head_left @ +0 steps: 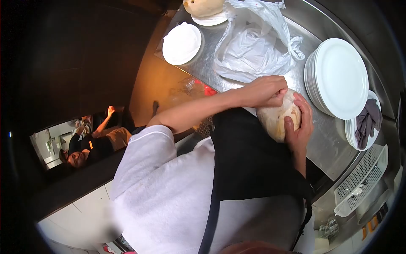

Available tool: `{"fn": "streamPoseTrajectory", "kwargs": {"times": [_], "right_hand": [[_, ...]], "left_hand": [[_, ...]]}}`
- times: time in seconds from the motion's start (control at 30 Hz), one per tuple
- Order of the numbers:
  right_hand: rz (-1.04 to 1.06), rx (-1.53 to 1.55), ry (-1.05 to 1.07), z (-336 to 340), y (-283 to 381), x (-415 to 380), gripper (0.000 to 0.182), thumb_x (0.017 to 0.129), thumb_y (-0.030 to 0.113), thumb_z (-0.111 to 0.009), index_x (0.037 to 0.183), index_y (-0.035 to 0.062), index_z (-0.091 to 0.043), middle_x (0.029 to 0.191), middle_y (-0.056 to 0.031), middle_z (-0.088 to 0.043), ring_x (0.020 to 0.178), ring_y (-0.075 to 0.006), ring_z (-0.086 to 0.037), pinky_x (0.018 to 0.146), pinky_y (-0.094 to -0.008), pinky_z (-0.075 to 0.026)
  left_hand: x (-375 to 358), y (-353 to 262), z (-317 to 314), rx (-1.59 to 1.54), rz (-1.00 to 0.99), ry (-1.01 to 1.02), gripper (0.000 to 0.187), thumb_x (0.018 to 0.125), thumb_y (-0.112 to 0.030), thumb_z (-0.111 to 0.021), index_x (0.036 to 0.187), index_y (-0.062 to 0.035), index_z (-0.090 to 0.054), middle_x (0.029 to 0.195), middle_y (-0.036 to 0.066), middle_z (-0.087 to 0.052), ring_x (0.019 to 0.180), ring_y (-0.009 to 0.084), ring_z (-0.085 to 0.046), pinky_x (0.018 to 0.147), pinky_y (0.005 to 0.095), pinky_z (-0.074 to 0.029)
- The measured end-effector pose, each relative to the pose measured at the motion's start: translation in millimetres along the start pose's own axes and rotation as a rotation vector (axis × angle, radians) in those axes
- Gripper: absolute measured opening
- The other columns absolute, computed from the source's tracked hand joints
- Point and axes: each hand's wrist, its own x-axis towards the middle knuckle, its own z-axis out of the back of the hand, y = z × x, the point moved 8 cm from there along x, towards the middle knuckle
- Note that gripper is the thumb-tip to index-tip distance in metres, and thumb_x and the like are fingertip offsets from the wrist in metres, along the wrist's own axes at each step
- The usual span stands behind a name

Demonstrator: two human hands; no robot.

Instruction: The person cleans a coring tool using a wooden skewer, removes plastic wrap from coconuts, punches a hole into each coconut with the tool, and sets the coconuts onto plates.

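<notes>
Steel bench in a dim kitchen; wrapped pale item between two hands, just below the white bag.

Surface: bench (325, 146) of brushed metal, shiny and scuffed, with a raised rim along its far side. Crumpled white bag (253, 46) taken as landmark. Pale rounded item (275, 120) lies below the bag and slightly right, in clear film, near the bench's front edge; whether it touches the metal, cannot tell.

Hands: left hand (268, 91) curled narrow against the item's upper end; whether it pinches film, cannot tell. Right hand (301, 122) wrapped round the item's right side, thumb on the near face, fingers over the top.

Right of the bag: tall plate stack (340, 78), white. Farther right and lower, a smaller plate stack (351, 134), grey cloth (368, 120) draped on it. Lower still, white perforated basket (361, 182).

Left of the bag: round white plate (182, 44), by the bench edge. Upper left of the bag: another pale rounded item (205, 6) on a plate (210, 19), cut by the frame.

Room: orange-brown floor (152, 80) beyond the bench, left of the bag. Dark wall (76, 55) farther left. Low on that side, a person (99, 139) in a dark top, one arm raised, before a brighter area.
</notes>
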Motion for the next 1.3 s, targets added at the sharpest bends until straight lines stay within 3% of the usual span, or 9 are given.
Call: {"fn": "streamPoseTrajectory", "kwargs": {"times": [0.17, 0.47, 0.63, 0.73, 0.93, 0.97, 1.07, 1.17, 1.3], "right_hand": [[-0.023, 0.0, 0.033, 1.1, -6.2, 5.4, 0.042, 0.08, 0.014, -0.067, 0.118, 0.0008, -0.055, 0.127, -0.0191, -0.059, 0.122, -0.0384, -0.051, 0.103, -0.0464, -0.039], [-0.046, -0.05, -0.065, 22.6, -8.2, -6.0, 0.043, 0.077, 0.016, -0.068, 0.117, 0.0032, -0.058, 0.123, -0.0149, -0.061, 0.118, -0.0357, -0.054, 0.1, -0.0437, -0.042], [-0.055, -0.044, -0.084, 29.0, 2.7, -25.6, 0.041, 0.072, 0.012, -0.067, 0.112, 0.004, -0.061, 0.125, -0.0101, -0.062, 0.123, -0.0347, -0.052, 0.102, -0.0441, -0.041], [-0.029, -0.077, -0.083, 28.1, 6.6, -35.0, 0.04, 0.071, 0.012, -0.066, 0.11, 0.005, -0.062, 0.125, -0.008, -0.062, 0.124, -0.0318, -0.052, 0.102, -0.0426, -0.041], [-0.02, -0.142, -0.078, 31.2, 11.1, -38.4, 0.042, 0.071, 0.017, -0.065, 0.113, 0.0096, -0.063, 0.127, -0.0032, -0.061, 0.122, -0.0272, -0.052, 0.099, -0.0425, -0.04], [-0.015, -0.151, -0.081, 28.3, 10.2, -38.4, 0.043, 0.071, 0.017, -0.065, 0.113, 0.01, -0.063, 0.127, -0.0031, -0.061, 0.122, -0.0268, -0.052, 0.099, -0.0425, -0.04], [-0.001, -0.134, -0.06, 21.6, 7.2, -34.8, 0.045, 0.072, 0.019, -0.067, 0.117, 0.0121, -0.062, 0.128, -0.0024, -0.06, 0.123, -0.0257, -0.05, 0.099, -0.0438, -0.039], [0.014, -0.114, -0.057, 23.2, 3.0, -29.8, 0.045, 0.072, 0.021, -0.069, 0.115, 0.0124, -0.062, 0.126, -0.0021, -0.06, 0.121, -0.0255, -0.051, 0.098, -0.0445, -0.04], [-0.059, -0.117, -0.079, 31.1, -2.4, -21.4, 0.036, 0.07, 0.016, -0.065, 0.106, 0.0109, -0.065, 0.117, -0.0016, -0.065, 0.111, -0.0253, -0.057, 0.092, -0.0418, -0.044]], "left_hand": [[-2.0, -5.2, 5.7, -0.098, 0.048, -0.247, 0.014, 0.077, 0.005, -0.061, 0.085, -0.002, -0.051, 0.082, 0.008, -0.056, 0.065, 0.0164, -0.052, 0.055, 0.0288, -0.043], [15.7, -1.3, -15.5, -0.103, 0.232, -0.026, 0.008, 0.081, 0.0, -0.06, 0.086, -0.0014, -0.054, 0.064, 0.002, -0.049, 0.06, 0.0051, -0.044, 0.054, 0.0249, -0.042], [4.9, -33.0, -13.8, 0.011, 0.365, 0.279, 0.017, 0.081, -0.006, -0.067, 0.09, 0.0005, -0.054, 0.06, 0.01, -0.052, 0.053, 0.0186, -0.053, 0.055, 0.0331, -0.045], [-11.9, -45.3, -14.9, -0.026, 0.5, 0.365, 0.029, 0.083, -0.014, -0.074, 0.097, 0.0002, -0.052, 0.067, 0.001, -0.048, 0.062, 0.0066, -0.042, 0.054, 0.0243, -0.038], [-24.2, -71.7, -13.9, 0.237, 0.264, 0.368, 0.059, 0.069, -0.029, -0.088, 0.098, 0.0032, -0.049, 0.074, 0.01, -0.052, 0.062, 0.0158, -0.047, 0.057, 0.0302, -0.042], [-23.7, -76.0, -14.3, 0.276, 0.359, 0.374, 0.055, 0.069, -0.029, -0.088, 0.092, 0.0007, -0.048, 0.07, 0.015, -0.052, 0.06, 0.028, -0.052, 0.059, 0.0387, -0.046], [-36.2, -65.1, -13.2, 0.348, 0.547, 0.428, 0.046, 0.072, -0.028, -0.086, 0.085, 0.0008, -0.051, 0.073, 0.017, -0.052, 0.063, 0.0302, -0.053, 0.06, 0.0409, -0.046], [-44.5, -67.1, -17.3, 0.266, 0.273, 0.401, 0.037, 0.077, -0.025, -0.081, 0.077, 0.001, -0.055, 0.075, 0.016, -0.053, 0.061, 0.0326, -0.053, 0.059, 0.0437, -0.045], [-32.1, -85.6, -16.7, 0.393, 0.181, 0.494, 0.025, 0.08, -0.018, -0.076, 0.077, 0.0006, -0.06, 0.088, 0.013, -0.056, 0.079, 0.0329, -0.056, 0.068, 0.0436, -0.044]]}}
